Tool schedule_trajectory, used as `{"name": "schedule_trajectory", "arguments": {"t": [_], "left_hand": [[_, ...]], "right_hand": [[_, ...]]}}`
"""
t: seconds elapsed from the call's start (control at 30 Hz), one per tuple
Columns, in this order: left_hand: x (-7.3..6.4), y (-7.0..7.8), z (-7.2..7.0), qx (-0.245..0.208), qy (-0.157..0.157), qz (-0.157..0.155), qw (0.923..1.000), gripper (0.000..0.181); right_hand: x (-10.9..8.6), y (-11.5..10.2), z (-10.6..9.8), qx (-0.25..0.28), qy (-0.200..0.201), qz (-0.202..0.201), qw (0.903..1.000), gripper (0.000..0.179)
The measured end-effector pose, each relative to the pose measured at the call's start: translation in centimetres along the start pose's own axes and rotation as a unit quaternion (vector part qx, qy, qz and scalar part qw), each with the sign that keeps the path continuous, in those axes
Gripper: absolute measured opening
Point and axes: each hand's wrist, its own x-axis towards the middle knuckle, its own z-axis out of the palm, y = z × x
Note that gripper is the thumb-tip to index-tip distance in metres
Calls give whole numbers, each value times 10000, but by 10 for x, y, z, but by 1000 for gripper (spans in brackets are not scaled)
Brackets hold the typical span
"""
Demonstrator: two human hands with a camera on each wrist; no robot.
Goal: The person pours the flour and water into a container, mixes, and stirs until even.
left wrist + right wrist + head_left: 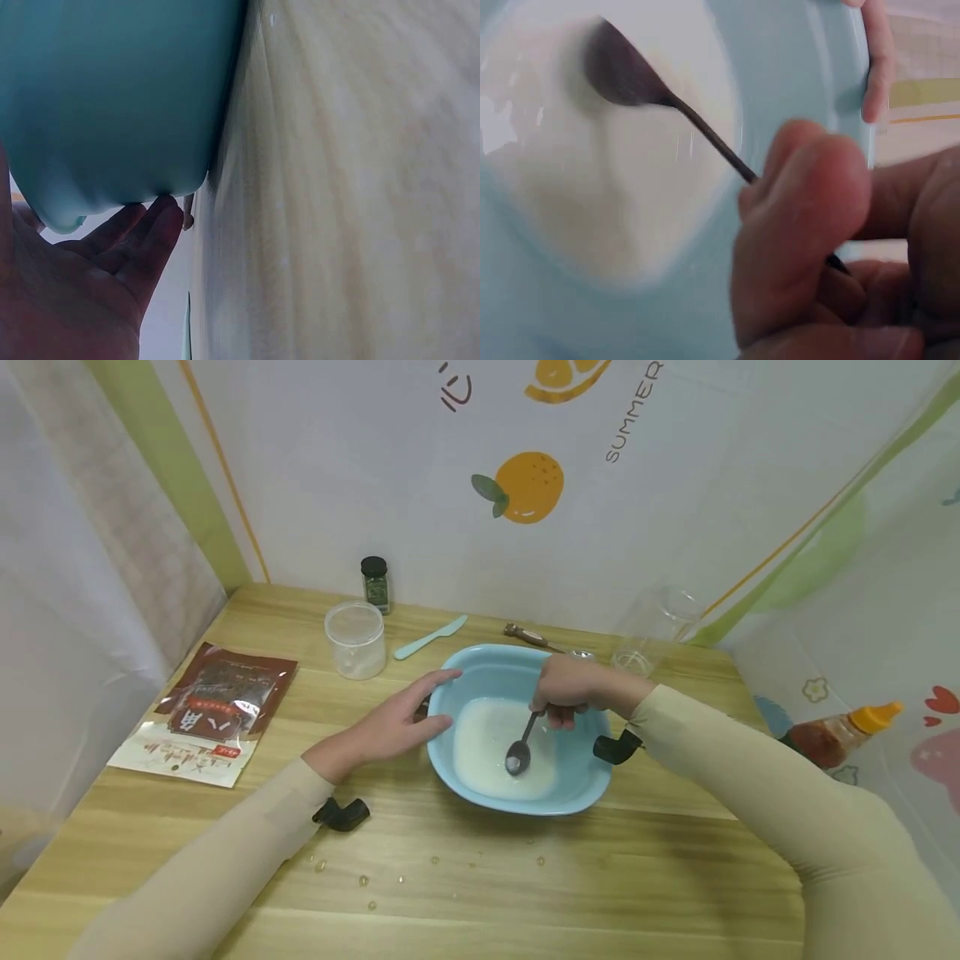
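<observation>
A light-blue plastic basin (517, 656) stands on the table with white milky liquid (480, 735) in it. My left hand (390, 718) holds its left side; thumb and index finger lie over the rim. In the left wrist view the other fingers (154, 225) touch the basin's outer wall. My right hand (567, 685) reaches over the basin and grips a dark spoon (519, 752) by its handle. The spoon's bowl (622, 64) points down at the liquid, blurred in the right wrist view. How deep it dips I cannot tell.
Behind the basin are a clear tub (356, 643), a dark-capped jar (375, 585), a pale green knife (431, 637), a brown-handled utensil (528, 635) and a clear container (656, 631). A brown-and-white packet (213, 714) lies left. An orange-capped bottle (840, 735) stands right. Drops (363, 880) dot the front.
</observation>
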Motion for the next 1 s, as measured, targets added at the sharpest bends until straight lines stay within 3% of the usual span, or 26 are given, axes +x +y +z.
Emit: {"name": "schedule_trajectory", "arguments": {"t": [0.17, 0.23, 0.47, 0.53, 0.63, 0.73, 0.9, 1.0], "left_hand": [[0, 0, -1, -4, 1, -17, 10000, 69], [0, 0, 0, 28, 15, -16, 10000, 69], [1, 1, 1, 38, 11, -14, 10000, 70], [1, 1, 0, 13, 6, -5, 10000, 70], [1, 2, 0, 16, 22, -12, 10000, 70], [0, 2, 0, 28, 21, -26, 10000, 70], [0, 1, 0, 25, 8, -21, 10000, 70], [1, 1, -1, 33, 1, -18, 10000, 70]], "right_hand": [[0, -4, 5, 6, -502, -80, 9987, 32], [2, -8, 8, 199, -509, -148, 9984, 33], [3, -2, 6, 259, 581, 2, 9980, 32], [2, 0, 5, 215, 442, 60, 9988, 34], [3, -1, 7, 230, -89, -32, 9997, 37], [6, -6, 11, 525, -342, -150, 9979, 36], [6, 1, 8, 959, 328, -115, 9948, 28], [2, 9, 4, 873, 545, -14, 9947, 25]]}}
